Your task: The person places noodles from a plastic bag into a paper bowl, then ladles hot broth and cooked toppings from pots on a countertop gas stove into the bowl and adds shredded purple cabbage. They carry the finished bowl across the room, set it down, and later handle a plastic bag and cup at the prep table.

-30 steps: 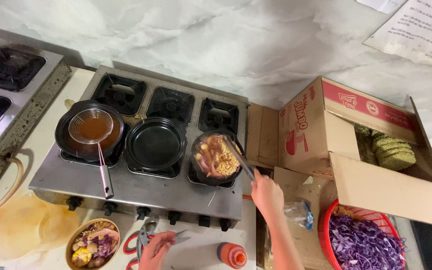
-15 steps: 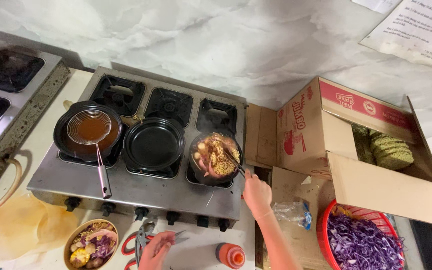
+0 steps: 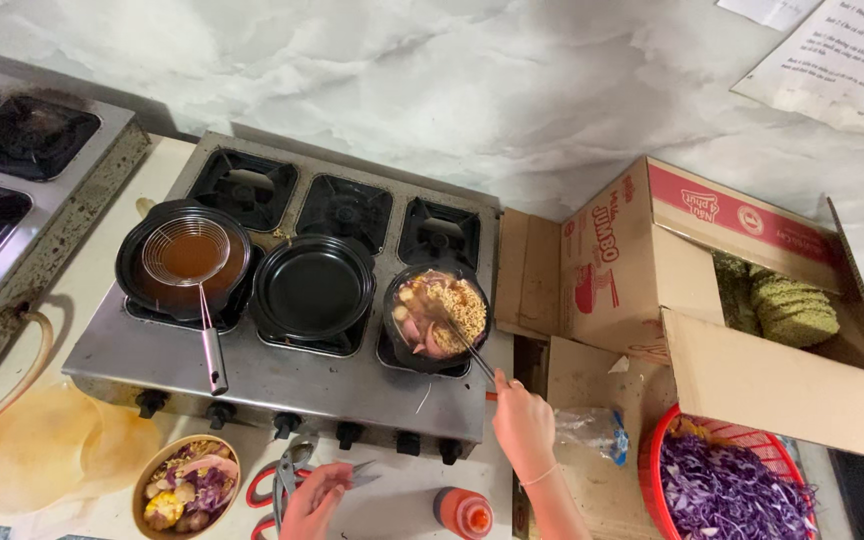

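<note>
Right hand: the right hand (image 3: 524, 425) sits at about 5 o'clock from the noodle pot; its fingers are pinched around the near ends of the chopsticks (image 3: 467, 345); a thin band circles the wrist
Chopsticks: they slant up toward 11 o'clock from the hand; their tips are down in the pot's contents
Noodle pot: the noodle pot (image 3: 438, 316) stands on the front right burner of the stove (image 3: 282, 380); it holds pale noodles, pinkish slices and broth
Left hand: the left hand (image 3: 312, 497) lies low at 6 o'clock of the stove, on the worktop (image 3: 392, 510); its fingers are curled on a pair of metal tongs (image 3: 287, 478); how tightly they grip I cannot tell
Beside the left hand: red-handled scissors (image 3: 264, 485) touch the tongs at 9 o'clock; a bowl of mixed ingredients (image 3: 186, 487) lies further toward 9 o'clock; an orange-capped bottle (image 3: 463, 512) stands at 3 o'clock
Other pots: an empty black pan (image 3: 314, 287) sits on the middle front burner; a broth pot (image 3: 187, 262) on the left front burner carries a wire strainer (image 3: 188, 252), its handle pointing to 6 o'clock
Right side: an open cardboard box (image 3: 642, 260) holds green noodle blocks (image 3: 790, 305); a red basket (image 3: 657, 480) of shredded purple cabbage (image 3: 732, 490) stands at 5 o'clock from it
</note>
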